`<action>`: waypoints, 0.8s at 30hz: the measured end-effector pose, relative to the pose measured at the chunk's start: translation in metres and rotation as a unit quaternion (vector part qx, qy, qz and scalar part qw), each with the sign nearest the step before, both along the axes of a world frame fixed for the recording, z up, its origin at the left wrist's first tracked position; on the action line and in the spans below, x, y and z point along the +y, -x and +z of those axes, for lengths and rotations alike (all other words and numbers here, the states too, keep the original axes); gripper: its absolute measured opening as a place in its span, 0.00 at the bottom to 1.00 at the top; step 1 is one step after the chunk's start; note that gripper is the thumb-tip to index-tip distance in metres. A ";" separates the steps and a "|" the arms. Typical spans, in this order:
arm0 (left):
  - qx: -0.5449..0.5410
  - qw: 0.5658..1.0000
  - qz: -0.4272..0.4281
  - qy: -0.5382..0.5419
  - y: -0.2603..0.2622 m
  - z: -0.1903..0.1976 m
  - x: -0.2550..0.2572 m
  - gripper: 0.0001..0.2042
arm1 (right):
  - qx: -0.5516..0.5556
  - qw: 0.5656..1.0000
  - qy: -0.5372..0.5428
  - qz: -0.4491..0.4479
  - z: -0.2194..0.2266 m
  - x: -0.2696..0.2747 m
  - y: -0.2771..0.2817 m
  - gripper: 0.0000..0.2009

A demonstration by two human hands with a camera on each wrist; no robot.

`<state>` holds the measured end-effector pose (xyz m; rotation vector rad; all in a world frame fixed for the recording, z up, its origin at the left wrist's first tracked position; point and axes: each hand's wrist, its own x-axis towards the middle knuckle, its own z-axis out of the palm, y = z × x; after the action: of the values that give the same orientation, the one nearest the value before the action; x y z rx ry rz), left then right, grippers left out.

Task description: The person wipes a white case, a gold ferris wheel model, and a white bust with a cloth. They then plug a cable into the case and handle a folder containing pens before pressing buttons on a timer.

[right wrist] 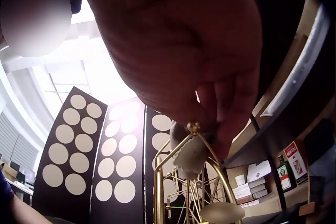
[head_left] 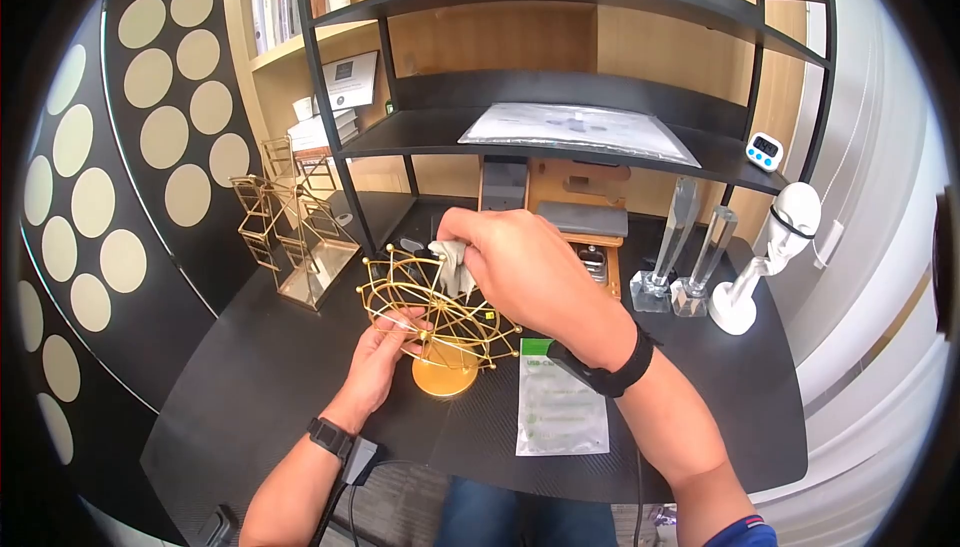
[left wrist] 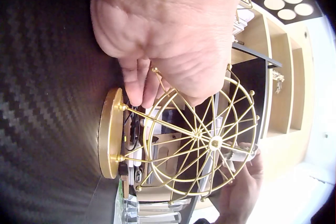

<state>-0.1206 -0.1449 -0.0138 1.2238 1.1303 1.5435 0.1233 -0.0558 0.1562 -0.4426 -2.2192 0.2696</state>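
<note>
A gold wire Ferris wheel model (head_left: 440, 304) stands on its round gold base (head_left: 445, 377) on the black desk. My left hand (head_left: 375, 357) holds the wheel's near left side, its thumb and fingers about the wires. From above, my right hand (head_left: 530, 257) pinches a crumpled whitish cloth (head_left: 455, 269) against the far rim. In the right wrist view the cloth (right wrist: 190, 158) lies just behind a small gold ball (right wrist: 193, 127) at a corner of the wire frame. The right fingertips are partly hidden by the cloth and the hand.
A green-and-white plastic packet (head_left: 562, 402) lies right of the base. Behind on the left stands another gold wheel-shaped stand (head_left: 300, 227). Crystal trophies (head_left: 672, 247) and a white mannequin head (head_left: 793, 215) are at the right. A black shelf (head_left: 560, 137) spans the back.
</note>
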 end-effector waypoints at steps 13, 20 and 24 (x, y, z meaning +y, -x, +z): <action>-0.008 1.000 -0.016 -0.002 0.001 -0.001 -0.001 0.14 | -0.037 0.999 0.006 0.021 -0.011 0.013 -0.002 0.14; 0.005 1.000 -0.013 0.022 0.005 -0.005 0.002 0.19 | -0.038 0.995 0.017 0.093 -0.007 0.004 0.001 0.16; 0.012 1.000 -0.011 0.026 0.004 -0.002 0.001 0.20 | -0.083 0.990 0.037 0.106 -0.002 0.003 0.000 0.15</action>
<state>-0.1243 -0.1442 -0.0159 1.2205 1.1611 1.4771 0.1232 -0.0530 0.1540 -0.2759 -2.4299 0.4427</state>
